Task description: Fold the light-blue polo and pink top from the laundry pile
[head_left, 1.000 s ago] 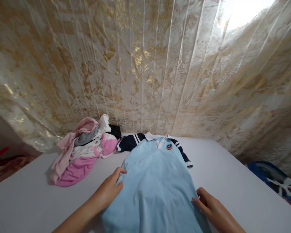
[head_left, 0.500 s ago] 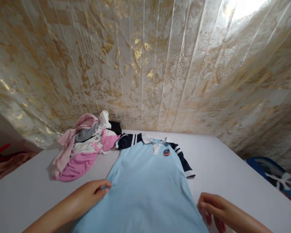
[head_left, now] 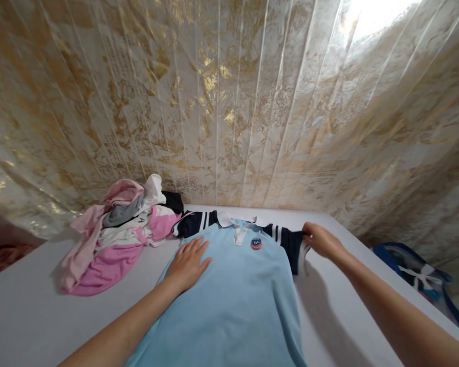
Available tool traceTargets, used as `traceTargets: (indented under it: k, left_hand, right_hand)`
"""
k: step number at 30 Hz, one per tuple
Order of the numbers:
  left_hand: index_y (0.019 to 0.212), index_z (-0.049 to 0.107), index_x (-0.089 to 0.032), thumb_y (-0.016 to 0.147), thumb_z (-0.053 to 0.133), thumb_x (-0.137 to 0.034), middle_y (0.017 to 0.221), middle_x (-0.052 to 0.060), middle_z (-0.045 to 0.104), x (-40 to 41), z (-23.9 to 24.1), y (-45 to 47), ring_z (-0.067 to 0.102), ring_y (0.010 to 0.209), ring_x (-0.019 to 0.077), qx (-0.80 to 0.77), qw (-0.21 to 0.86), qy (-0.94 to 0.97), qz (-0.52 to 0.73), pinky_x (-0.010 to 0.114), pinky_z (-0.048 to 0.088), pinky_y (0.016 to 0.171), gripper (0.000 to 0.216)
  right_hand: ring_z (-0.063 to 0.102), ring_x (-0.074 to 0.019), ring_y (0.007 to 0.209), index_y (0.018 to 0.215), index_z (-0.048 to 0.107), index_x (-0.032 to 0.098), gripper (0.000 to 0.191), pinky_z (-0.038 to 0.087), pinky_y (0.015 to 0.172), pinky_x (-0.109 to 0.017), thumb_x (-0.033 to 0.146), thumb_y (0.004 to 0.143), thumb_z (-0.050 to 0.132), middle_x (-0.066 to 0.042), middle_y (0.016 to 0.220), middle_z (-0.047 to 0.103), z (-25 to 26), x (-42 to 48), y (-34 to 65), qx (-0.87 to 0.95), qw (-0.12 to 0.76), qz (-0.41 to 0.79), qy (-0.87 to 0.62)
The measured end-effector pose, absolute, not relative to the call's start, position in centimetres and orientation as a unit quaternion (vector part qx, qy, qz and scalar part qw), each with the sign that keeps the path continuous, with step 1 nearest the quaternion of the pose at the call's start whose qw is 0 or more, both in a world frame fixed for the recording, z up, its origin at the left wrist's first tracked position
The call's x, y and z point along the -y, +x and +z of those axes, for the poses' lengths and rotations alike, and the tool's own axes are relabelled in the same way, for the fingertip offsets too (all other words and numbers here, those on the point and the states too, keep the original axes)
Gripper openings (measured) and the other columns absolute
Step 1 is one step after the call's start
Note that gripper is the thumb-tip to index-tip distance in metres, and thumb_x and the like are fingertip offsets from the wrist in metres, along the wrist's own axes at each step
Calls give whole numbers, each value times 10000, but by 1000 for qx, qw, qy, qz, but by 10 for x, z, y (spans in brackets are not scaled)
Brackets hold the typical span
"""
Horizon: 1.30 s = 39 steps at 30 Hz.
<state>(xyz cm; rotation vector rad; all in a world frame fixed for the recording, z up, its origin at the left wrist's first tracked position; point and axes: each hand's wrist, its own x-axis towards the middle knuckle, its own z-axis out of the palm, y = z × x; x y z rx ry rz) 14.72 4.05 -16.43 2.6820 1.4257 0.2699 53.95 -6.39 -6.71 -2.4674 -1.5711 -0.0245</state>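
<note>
A light blue polo shirt (head_left: 237, 295) lies spread on the white table, its white collar (head_left: 227, 220) toward the wall and a round badge (head_left: 256, 243) on the chest. Both short sleeves are dark navy with white stripes. My left hand (head_left: 189, 262) rests flat on the shirt's upper chest, fingers spread. Between thumb and fingers, my right hand (head_left: 323, 240) pinches the cuff of the sleeve on the right (head_left: 290, 244), which is drawn outward and slightly raised. The shirt's lower end runs out of view.
A heap of pink, white, grey and black clothes (head_left: 118, 239) lies to the left on the white table (head_left: 30, 316). Behind stands a wall covered in gold-patterned sheeting (head_left: 229, 102). Beyond the right edge is a blue-trimmed bag (head_left: 421, 280).
My left hand has moved from the shirt's side edge up onto its chest and flattened. My right hand has gone up to the sleeve, gripped its cuff and pulled it outward.
</note>
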Motion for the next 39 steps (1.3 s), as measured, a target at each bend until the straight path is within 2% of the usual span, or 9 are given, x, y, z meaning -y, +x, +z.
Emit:
traceTargets:
  k: [3,6,9,12,17,22,27,33,39]
  left_hand:
    - [1455,386,-234,953,351,-479,1561,36,293,-36,-166,146,251,1436,241,-478,34,874,80,445,171,1176,560]
    - [1461,375,-250,957,331,-495,1565,22,275,-34,-164,151,249,1437,242,-492,31,867,70,456,171,1174,562]
    - [1463,372,-243,956,327,-508,1566,36,268,-33,-165,157,245,1438,256,-507,23,859,67,476,170,1169,573]
    - [1461,375,-244,953,341,-511,1565,55,271,-30,-169,162,247,1436,273,-519,20,852,75,491,167,1163,574]
    - [1394,465,-232,932,408,-497,1514,97,382,-18,-159,167,328,1387,308,-512,42,852,96,490,239,1125,536]
    - [1101,636,-204,955,370,-268,1153,86,618,-47,-130,168,540,1117,224,-468,40,870,152,352,409,960,310]
    - [1107,614,-163,932,409,-240,1118,118,593,-91,-127,153,537,1094,255,-535,-29,837,113,367,426,912,281]
    - [1094,597,-121,909,448,-302,1105,157,575,-61,-128,134,589,995,291,-595,-45,801,49,387,473,806,298]
    - [1036,629,-113,913,440,-278,1090,170,604,-58,-110,141,577,1061,312,-576,-39,813,76,410,457,874,279]
  right_hand:
    - [563,-268,950,1017,613,159,241,400,712,-348,172,871,422,-164,1089,599,-32,52,563,464,134,-109,-869]
    - [542,-314,1037,1143,597,156,307,420,801,-406,202,885,438,-189,1161,570,-33,40,545,465,143,-177,-856]
    - [550,-320,1083,1222,572,107,376,429,888,-418,254,893,468,-202,1207,563,-69,29,490,572,153,-94,-800]
    - [551,-256,1144,1279,549,171,407,422,961,-336,342,924,445,-134,1266,576,-118,28,431,652,156,-30,-742]
    - [355,-330,1359,1375,491,198,495,299,1081,-490,404,930,423,-135,1460,436,-171,47,392,647,117,-34,-753]
    - [324,-264,1386,1420,445,277,488,261,1116,-452,409,959,358,-34,1486,420,-171,62,409,714,108,-26,-691]
    - [336,-229,1381,1438,418,288,494,286,1110,-426,426,968,350,-18,1495,408,-167,61,432,732,100,-23,-674]
    - [396,-224,1343,1418,448,257,497,307,1097,-422,447,967,361,-57,1469,442,-172,53,459,706,110,-53,-698]
    - [353,-227,1371,1421,434,312,488,293,1102,-448,477,971,342,-22,1494,409,-172,52,458,729,87,-49,-677]
